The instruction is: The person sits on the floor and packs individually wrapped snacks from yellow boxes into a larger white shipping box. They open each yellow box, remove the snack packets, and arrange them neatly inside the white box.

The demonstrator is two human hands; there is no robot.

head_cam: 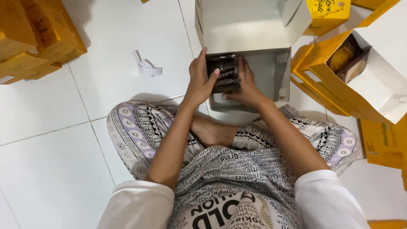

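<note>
White floor tiles [51, 127] filled most of the head view, and the person sat cross-legged on them, a bare foot [212, 132] tucked between knees in patterned trousers. Just above the middle of the frame stood an open white box [267, 72], its lid [241, 25] thrown back toward the top edge. Both hands met at the near left corner of that box. The left hand [199, 82] was curled, thumb and fingers pressed against the left side of a stack of dark wrapped packets [224, 72]; the right hand [246, 85] was closed against the stack's right side and underside. So the stack was gripped between the two hands, sitting partly inside the box, at its left wall.

Judging by this, the step in hand was seating the stack in the box. Whether the packets already touched the box bottom could not be told. The next move would call for even pressure from both sides, so the stack stays square, and for keeping it close against the left wall, with bare box bottom showing to the right.

At the upper right lay an open yellow box [330, 55] with round baked pieces in a dark tray [349, 59]. More yellow boxes [38, 38] were piled at the upper left, and a scrap of white paper strip [146, 65] lay on the tiles between.
</note>
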